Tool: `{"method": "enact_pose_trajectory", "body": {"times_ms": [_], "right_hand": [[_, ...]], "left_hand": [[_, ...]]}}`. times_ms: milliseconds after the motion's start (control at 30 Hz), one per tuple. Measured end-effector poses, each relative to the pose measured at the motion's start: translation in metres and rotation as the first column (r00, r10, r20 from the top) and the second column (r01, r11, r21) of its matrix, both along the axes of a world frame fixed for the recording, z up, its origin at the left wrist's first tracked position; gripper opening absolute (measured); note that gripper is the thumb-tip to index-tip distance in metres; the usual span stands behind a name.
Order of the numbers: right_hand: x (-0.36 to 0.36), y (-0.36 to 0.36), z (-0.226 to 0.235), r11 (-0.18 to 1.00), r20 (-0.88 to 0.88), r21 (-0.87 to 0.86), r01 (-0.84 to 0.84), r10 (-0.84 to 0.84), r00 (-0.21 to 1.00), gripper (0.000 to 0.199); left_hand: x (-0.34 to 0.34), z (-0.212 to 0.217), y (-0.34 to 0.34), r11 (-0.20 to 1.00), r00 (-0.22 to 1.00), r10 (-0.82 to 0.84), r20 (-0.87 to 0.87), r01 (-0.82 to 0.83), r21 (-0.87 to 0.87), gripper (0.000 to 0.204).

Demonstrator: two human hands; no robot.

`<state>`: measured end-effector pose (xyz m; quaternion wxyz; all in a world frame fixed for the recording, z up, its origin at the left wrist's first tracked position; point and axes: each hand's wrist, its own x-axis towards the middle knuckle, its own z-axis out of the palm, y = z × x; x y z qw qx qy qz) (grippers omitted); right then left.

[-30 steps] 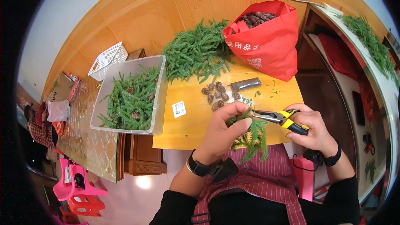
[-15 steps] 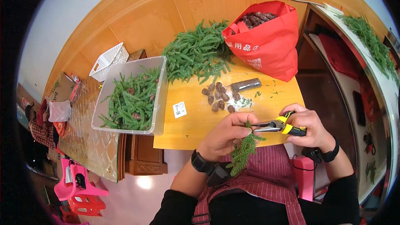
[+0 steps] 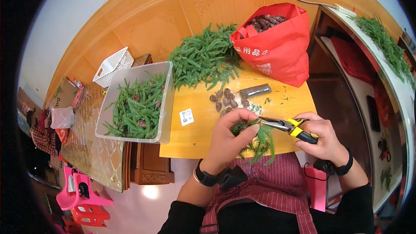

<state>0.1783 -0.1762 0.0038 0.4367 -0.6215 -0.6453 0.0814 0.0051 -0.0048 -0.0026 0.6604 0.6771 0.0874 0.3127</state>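
Note:
My left hand [image 3: 234, 136] pinches a green artificial pine sprig [image 3: 261, 144] over the near edge of the yellow table. In my right hand [image 3: 318, 134] is a pair of needle-nose pliers [image 3: 291, 127] with yellow-and-black handles, gripped from the right. The jaws point left and meet the sprig's stem end close to my left fingertips. Whether they are clamped on the stem is too small to tell. Just beyond my hands lie several small brown pine cones [image 3: 227, 97] beside a dark grey cylindrical bundle [image 3: 255, 90].
Left of the table stands a clear plastic bin [image 3: 162, 123] holding sprigs with cones. A heap of green sprigs [image 3: 203, 54] and a red bag [image 3: 277, 45] of pine cones occupy the back. A white label [image 3: 186, 117] lies on the table. A person [image 3: 42, 134] is at far left.
The sprig has turned, its tip swinging to the right and upward. My left hand has shifted slightly up and left, and the pliers' jaws have dipped toward the lower right.

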Motion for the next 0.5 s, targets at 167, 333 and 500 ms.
{"method": "enact_pose_trajectory", "body": {"times_ms": [167,333,500], "right_hand": [[0.008,0.000,-0.001,0.997,-0.036,-0.043,-0.066,0.064,0.997,0.020],[0.010,0.002,-0.002,0.993,-0.044,-0.031,-0.115,0.114,0.993,0.022],[0.011,0.002,-0.003,0.987,-0.024,-0.018,-0.159,0.159,0.987,0.026]], "left_hand": [[0.000,-0.003,0.001,0.810,0.963,-0.270,0.009,0.232,-0.539,0.018],[-0.001,-0.012,0.005,0.606,0.880,-0.438,0.183,0.440,-0.663,0.024],[0.000,-0.013,0.006,0.636,0.860,-0.480,0.172,0.477,-0.607,0.025]]}}
